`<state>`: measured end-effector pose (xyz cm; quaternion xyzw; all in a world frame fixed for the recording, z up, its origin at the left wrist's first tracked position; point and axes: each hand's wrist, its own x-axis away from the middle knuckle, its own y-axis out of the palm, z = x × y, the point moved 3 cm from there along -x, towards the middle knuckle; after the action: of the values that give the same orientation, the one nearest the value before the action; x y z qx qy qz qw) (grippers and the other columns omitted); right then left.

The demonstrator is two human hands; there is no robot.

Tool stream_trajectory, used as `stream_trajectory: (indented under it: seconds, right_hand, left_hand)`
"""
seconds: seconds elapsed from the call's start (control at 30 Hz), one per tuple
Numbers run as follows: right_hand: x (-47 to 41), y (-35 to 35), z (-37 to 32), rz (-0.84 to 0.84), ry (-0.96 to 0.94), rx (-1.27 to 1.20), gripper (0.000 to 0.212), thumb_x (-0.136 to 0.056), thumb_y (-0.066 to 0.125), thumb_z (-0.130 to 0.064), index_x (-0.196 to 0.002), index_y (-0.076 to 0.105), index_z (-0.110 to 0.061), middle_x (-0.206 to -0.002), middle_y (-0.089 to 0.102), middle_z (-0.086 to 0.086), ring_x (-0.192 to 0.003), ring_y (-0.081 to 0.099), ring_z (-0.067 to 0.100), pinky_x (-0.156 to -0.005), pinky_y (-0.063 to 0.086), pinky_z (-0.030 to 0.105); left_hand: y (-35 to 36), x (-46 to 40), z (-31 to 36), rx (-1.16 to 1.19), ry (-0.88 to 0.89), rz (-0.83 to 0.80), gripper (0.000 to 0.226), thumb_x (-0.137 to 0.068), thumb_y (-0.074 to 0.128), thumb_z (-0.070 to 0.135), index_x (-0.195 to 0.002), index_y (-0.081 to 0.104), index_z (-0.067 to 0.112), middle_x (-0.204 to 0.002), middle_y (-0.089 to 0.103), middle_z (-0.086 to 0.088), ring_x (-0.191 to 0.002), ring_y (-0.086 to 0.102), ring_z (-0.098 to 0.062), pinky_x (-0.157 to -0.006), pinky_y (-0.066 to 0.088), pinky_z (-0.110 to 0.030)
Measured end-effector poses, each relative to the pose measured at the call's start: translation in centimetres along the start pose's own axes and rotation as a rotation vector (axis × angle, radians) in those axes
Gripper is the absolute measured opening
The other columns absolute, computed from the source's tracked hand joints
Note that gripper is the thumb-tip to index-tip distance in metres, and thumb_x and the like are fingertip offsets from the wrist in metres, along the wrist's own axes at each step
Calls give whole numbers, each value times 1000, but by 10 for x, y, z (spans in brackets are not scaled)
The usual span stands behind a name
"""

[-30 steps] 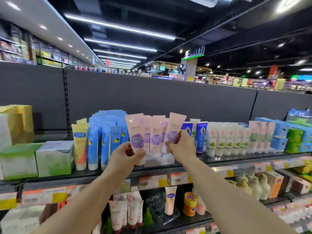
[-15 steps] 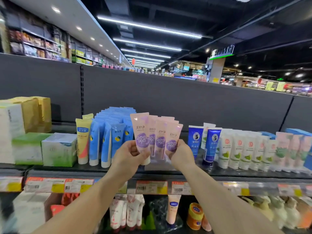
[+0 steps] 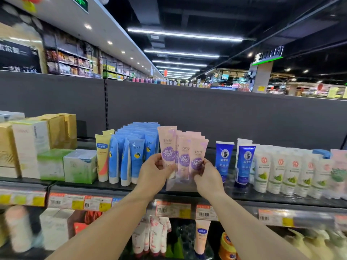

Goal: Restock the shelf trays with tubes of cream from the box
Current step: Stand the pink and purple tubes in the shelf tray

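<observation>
Pink cream tubes with purple labels (image 3: 184, 147) stand upright in a clear tray (image 3: 178, 185) at the middle of the top shelf. My left hand (image 3: 154, 173) grips the leftmost pink tube (image 3: 167, 145), which rises a little above the others. My right hand (image 3: 206, 177) holds the rightmost pink tube (image 3: 199, 154) at its lower end. Both tubes are close against the row between them. The box is not in view.
Blue tubes (image 3: 135, 147) and a yellow tube (image 3: 102, 156) stand left of the pink ones. Dark blue tubes (image 3: 224, 158) and white-green tubes (image 3: 277, 171) stand to the right. Cartons (image 3: 37, 147) fill the far left. Price tags (image 3: 172, 210) line the shelf edge, with more products below.
My right hand brought its tilted tube upright and in against the row, lower on the shelf. The view shifted so the shelf sits further right.
</observation>
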<state>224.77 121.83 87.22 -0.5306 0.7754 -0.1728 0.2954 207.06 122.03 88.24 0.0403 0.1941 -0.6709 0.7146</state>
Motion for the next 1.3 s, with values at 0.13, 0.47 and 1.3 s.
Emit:
stream_trajectory:
  seconds: [0.13, 0.47, 1.3]
  right_hand:
    - [5, -1, 6, 2, 8, -67, 62, -91, 63, -20, -145, 33, -16, -132, 55, 0, -118, 55, 16, -93, 49, 29]
    - [7, 4, 7, 42, -26, -72, 44, -88, 68, -21, -127, 47, -22, -121, 56, -3, -101, 52, 7, -78, 44, 20]
    - [4, 1, 0, 16, -18, 55, 17, -95, 57, -24, -108, 50, -17, -109, 60, 3, -87, 49, 12, -68, 39, 25]
  left_hand:
    - [13, -9, -4, -55, 13, 39, 40, -82, 74, 24, -119, 58, 23, -104, 67, 11, -94, 62, -3, -82, 53, -24]
    - [30, -13, -16, -254, -3, 70, 38, -79, 77, 26, -113, 59, 20, -102, 68, 8, -92, 62, -7, -78, 49, -23]
    - [28, 5, -15, -485, -89, 96, 34, -82, 69, 44, -108, 59, 24, -100, 65, 8, -91, 61, -11, -80, 52, -32]
